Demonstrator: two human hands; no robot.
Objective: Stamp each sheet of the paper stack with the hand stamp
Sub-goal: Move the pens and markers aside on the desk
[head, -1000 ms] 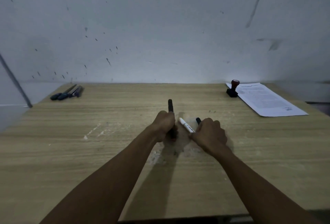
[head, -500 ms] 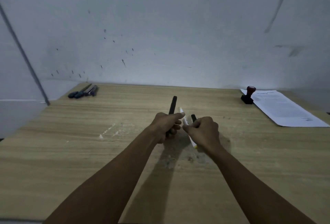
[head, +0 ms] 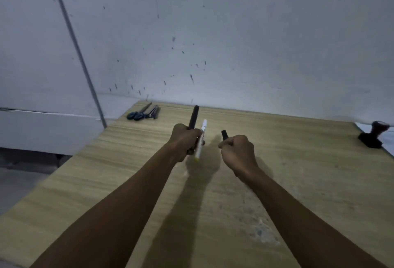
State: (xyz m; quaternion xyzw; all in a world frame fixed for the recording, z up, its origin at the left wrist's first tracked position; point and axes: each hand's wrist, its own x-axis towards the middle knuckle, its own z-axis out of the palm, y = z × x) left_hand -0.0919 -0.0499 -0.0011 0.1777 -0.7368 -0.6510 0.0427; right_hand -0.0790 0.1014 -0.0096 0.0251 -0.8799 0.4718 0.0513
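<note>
- Fingers of the left hand [head: 185,139] curl round two pens held above the table [head: 128,171]: a black pen [head: 193,117] pointing away and a white pen [head: 202,131] beside it, its yellowish tip hanging below the fist.
- Right hand [head: 237,150] is just right of it, apart, fingers curled round a short black cap [head: 224,134] that sticks up from the fist.
- Far left on the table, near the back edge, lie scissors [head: 136,115] and some dark pens [head: 154,111].
- Wood-grain top shows pale scuffed patches [head: 262,231] near the right forearm.
- Behind stands a grey wall [head: 234,43] flecked with dark spots; a thin pipe [head: 76,48] runs down it at left.
- Stamp [head: 372,138] stands far right, blurred, at the edge of the paper [head: 390,137], well apart from both hands.
</note>
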